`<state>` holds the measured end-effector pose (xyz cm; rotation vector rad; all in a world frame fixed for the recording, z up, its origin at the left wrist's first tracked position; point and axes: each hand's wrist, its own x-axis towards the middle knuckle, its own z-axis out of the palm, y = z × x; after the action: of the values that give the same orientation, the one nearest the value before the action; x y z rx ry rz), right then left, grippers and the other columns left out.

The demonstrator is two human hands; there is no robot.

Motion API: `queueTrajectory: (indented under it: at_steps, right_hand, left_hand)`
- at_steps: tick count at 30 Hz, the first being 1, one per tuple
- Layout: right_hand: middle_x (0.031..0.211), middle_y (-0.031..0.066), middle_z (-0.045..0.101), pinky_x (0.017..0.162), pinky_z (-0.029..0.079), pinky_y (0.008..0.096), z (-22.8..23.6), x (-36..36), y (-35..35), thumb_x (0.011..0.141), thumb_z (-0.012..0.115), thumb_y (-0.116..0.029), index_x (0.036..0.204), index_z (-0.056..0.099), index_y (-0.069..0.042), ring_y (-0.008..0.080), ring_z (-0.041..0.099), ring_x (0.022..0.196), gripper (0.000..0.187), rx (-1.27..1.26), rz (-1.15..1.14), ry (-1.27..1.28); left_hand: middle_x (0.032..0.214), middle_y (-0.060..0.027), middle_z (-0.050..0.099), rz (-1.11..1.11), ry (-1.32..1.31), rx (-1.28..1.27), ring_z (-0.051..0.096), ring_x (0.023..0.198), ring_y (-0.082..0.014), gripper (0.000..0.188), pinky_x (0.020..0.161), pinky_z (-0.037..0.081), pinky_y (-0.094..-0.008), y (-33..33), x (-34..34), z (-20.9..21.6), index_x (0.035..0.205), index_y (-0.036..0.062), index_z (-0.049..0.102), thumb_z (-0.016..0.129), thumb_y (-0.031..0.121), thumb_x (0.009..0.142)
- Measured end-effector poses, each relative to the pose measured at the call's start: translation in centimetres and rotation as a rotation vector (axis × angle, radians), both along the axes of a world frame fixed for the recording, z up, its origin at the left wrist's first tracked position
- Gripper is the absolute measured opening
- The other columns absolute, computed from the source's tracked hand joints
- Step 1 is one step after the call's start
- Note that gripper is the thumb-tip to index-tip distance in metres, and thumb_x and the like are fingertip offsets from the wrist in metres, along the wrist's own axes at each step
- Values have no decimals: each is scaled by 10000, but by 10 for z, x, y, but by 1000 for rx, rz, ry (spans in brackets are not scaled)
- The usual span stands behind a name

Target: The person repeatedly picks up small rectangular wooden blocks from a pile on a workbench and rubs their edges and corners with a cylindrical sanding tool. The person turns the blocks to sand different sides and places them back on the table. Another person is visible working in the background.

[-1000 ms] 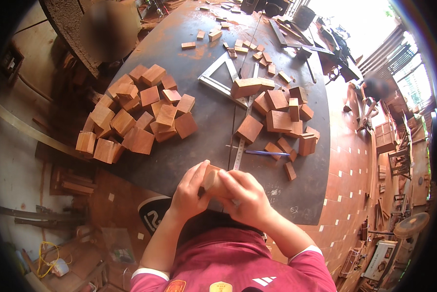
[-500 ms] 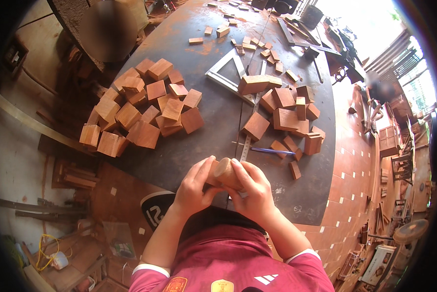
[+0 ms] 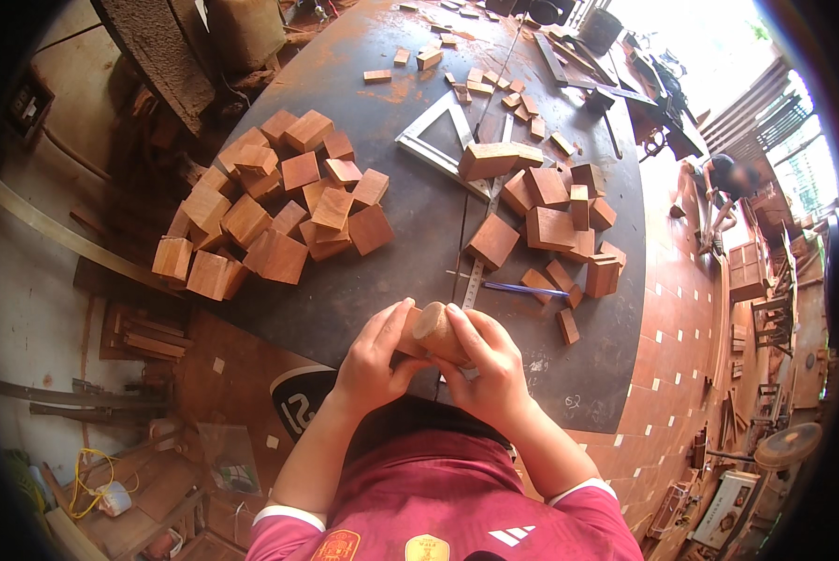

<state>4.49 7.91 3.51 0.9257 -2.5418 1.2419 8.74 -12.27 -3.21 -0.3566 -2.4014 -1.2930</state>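
Note:
Near the table's front edge, my left hand [image 3: 375, 360] and my right hand [image 3: 487, 365] are held close together. My left fingers are closed on a reddish wooden block [image 3: 406, 335]. Between the hands, a wooden piece with a pale rounded end [image 3: 430, 322] is gripped by my right hand. The two pieces touch or nearly touch; whether they are joined I cannot tell, as my fingers cover their lower parts. Just beyond my hands, a steel ruler [image 3: 473, 288] and a blue pen [image 3: 522, 289] lie on the dark table [image 3: 419, 266].
A large pile of wooden blocks [image 3: 274, 254] sits at the left. Another block heap [image 3: 550, 229] stands at the right, beside a metal triangular frame [image 3: 431, 122]. Smaller offcuts [image 3: 480, 89] are scattered farther back. Across the tiled floor [image 3: 658, 346], another person [image 3: 719, 192] sits low at the far right.
Both hands keep their grip on the wooden pieces, with barely any movement. The blocks and tools on the table stay in place.

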Motion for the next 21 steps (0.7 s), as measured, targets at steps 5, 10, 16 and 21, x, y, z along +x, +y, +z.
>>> queueTrajectory:
  at_steps: [5, 10, 16, 21]
  right_hand:
    - [1245, 252, 686, 934, 589, 464, 1, 0, 0, 749, 888, -20, 1418, 649, 6, 437, 707, 1103, 711, 7, -2, -1]
    - [1243, 236, 675, 932, 591, 464, -1, 1, -1, 765, 878, -30, 1436, 642, -14, 427, 701, 1095, 712, 4, -4, 7]
    - [1244, 222, 671, 931, 592, 459, -1, 1, -1, 771, 877, -41, 1443, 642, -25, 414, 697, 1093, 712, -1, -6, 16]
    - [1245, 220, 673, 939, 591, 455, -1, 1, -2, 774, 876, -47, 1436, 651, -26, 409, 697, 1098, 700, -7, -13, 5]
  left_hand:
    - [1420, -291, 602, -22, 4, -26, 634, 1256, -477, 903, 1052, 561, -500, -1, 0, 0, 1559, -60, 459, 905, 187, 813]
    - [1414, -291, 606, -23, 4, -25, 635, 1256, -479, 896, 1053, 561, -499, -1, -1, 0, 1558, -59, 461, 901, 174, 813]
    - [1418, -273, 632, -4, 1, 7, 650, 1268, -470, 873, 1068, 555, -489, 0, 0, 1, 1540, -48, 497, 899, 151, 792]
    - [1416, -274, 632, -1, -6, 7, 650, 1267, -470, 869, 1069, 553, -492, -1, 0, 1, 1535, -49, 502, 905, 167, 797]
